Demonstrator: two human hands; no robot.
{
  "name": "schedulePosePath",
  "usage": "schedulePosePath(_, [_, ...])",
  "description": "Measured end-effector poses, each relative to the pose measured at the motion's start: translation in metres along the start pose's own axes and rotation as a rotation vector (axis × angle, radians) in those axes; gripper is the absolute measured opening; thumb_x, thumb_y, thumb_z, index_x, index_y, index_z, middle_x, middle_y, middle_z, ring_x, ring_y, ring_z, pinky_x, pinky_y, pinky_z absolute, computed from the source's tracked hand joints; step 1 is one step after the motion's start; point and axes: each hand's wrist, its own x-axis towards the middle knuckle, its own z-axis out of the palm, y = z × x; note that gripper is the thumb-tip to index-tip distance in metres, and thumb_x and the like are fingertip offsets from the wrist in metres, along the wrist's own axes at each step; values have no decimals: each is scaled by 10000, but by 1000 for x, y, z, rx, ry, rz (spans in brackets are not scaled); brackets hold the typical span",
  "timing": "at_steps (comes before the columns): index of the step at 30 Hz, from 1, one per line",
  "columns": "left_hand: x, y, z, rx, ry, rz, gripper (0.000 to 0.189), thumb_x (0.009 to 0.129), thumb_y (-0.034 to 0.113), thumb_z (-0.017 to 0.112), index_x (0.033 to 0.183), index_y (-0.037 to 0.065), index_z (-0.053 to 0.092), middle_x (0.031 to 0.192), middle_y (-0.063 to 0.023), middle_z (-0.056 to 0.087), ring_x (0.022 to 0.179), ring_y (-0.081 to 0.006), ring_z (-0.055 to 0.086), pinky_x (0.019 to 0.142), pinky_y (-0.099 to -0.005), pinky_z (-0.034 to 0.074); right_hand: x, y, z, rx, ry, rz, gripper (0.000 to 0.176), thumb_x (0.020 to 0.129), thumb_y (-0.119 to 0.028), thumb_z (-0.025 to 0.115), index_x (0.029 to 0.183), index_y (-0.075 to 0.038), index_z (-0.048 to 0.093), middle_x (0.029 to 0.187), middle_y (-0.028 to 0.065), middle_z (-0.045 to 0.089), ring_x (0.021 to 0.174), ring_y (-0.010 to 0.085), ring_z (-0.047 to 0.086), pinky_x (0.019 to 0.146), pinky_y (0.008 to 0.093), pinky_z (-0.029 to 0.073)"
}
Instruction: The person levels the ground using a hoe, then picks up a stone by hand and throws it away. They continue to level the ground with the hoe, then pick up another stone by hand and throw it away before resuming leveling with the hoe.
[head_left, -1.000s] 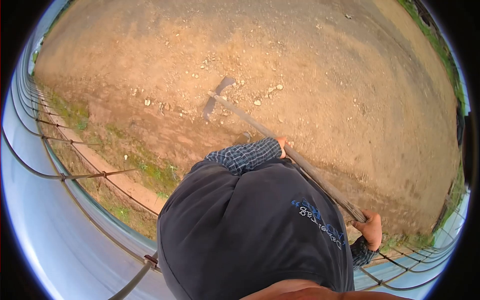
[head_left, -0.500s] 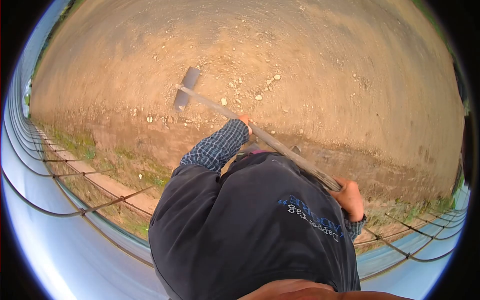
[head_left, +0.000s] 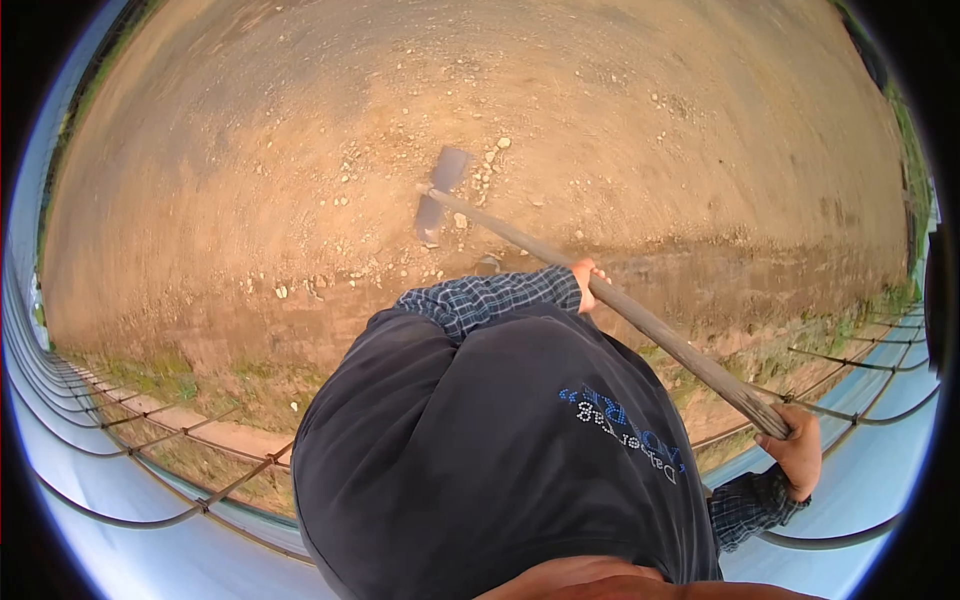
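Observation:
A hoe with a long wooden handle (head_left: 670, 340) slants from the middle of the view down to the right. Its flat grey blade (head_left: 442, 195) is slightly blurred, over or on the dirt beside small pale stones (head_left: 491, 165). My left hand (head_left: 587, 285) is closed round the handle near its middle, in front of my body. Near the handle's end at the lower right, my right hand (head_left: 795, 445) is wrapped round the wood. Both sleeves are checked, and a dark printed shirt covers my torso.
Bare brown dirt (head_left: 300, 120) with scattered stones stretches ahead. Closer in runs a strip of darker soil and grass (head_left: 160, 375). A wire mesh fence (head_left: 185, 430) with a pale blue sheet (head_left: 120, 545) curves round behind me on both sides.
The hoe blade has moved to the right and nearer to me, across the stones. Both my hands have shifted right with the handle, my right hand also lower in the view.

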Motion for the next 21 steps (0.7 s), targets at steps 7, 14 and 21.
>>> schedulePosePath(7, [74, 79, -51, 5, 227, 317, 114, 872, 111, 450, 770, 79, 411, 577, -43, 418, 525, -178, 422, 561, -362, 434, 56, 53, 76, 174, -102, -5, 373, 598, -68, 728, 946, 16, 622, 726, 160, 603, 650, 205, 583, 621, 311, 451])
schedulePosePath(14, [119, 22, 14, -127, 308, 315, 102, 857, 109, 456, 785, 75, 392, 604, -48, 402, 501, -183, 393, 523, -358, 426, 97, 141, 43, 235, -164, 3, 375, 596, -42, 719, 951, 15, 611, 713, 156, 579, 635, 185, 554, 640, 305, 447])
schedulePosePath(21, [159, -149, 115, 21, 261, 250, 32, 825, 50, 424, 820, 65, 396, 617, -62, 431, 537, -200, 424, 569, -381, 447, 71, 258, -75, 88, -74, 30, 307, 548, 2, 707, 838, 30, 607, 638, 135, 545, 552, 183, 502, 544, 296, 415])
